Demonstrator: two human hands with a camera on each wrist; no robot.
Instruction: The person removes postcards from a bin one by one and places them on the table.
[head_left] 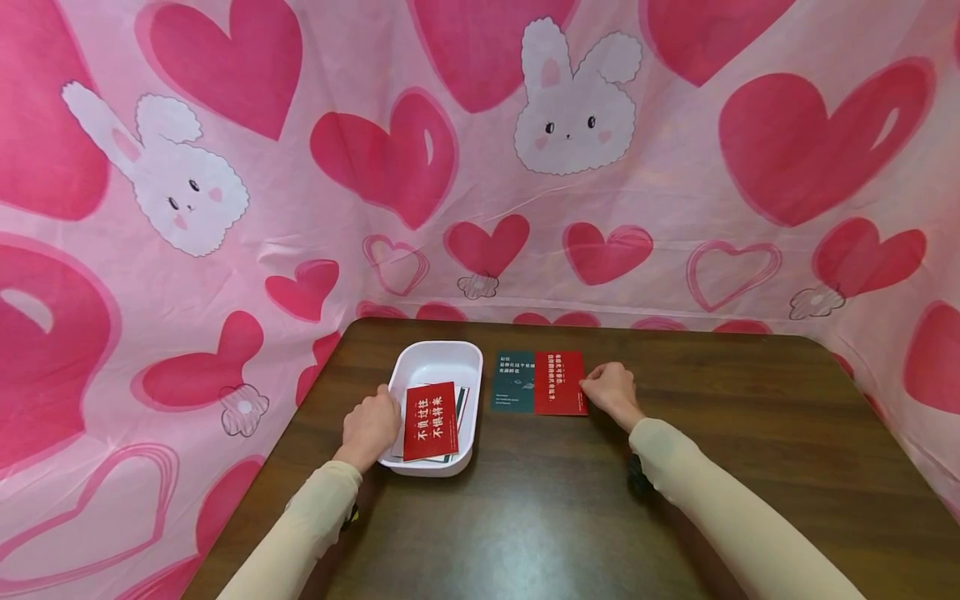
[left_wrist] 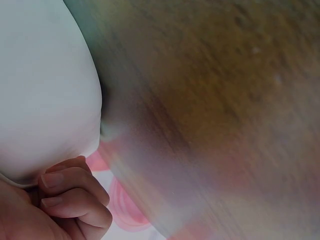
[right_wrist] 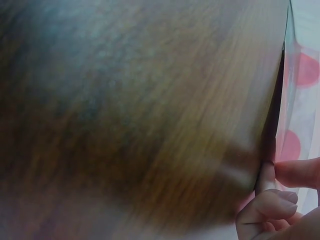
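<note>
My left hand [head_left: 371, 427] grips the left rim of a white plastic tub [head_left: 476, 408]. In the left wrist view, curled fingers [left_wrist: 75, 192] lie against the tub's wall [left_wrist: 45, 85]. A red card with white lettering [head_left: 431, 421] lies in the tub on top of other cards, mostly hidden beneath it. To the tub's right, my right hand [head_left: 611, 390] pinches the right edge of another red card [head_left: 560, 383] between thumb and finger. In the right wrist view, this card [right_wrist: 274, 120] appears nearly edge-on. A dark green card [head_left: 513, 382] adjoins its left side on the table.
The brown wooden table [head_left: 525, 517] has its far edge beyond the tub and cards. A pink cloth [head_left: 480, 192] with hearts and rabbits hangs behind the table and along its sides.
</note>
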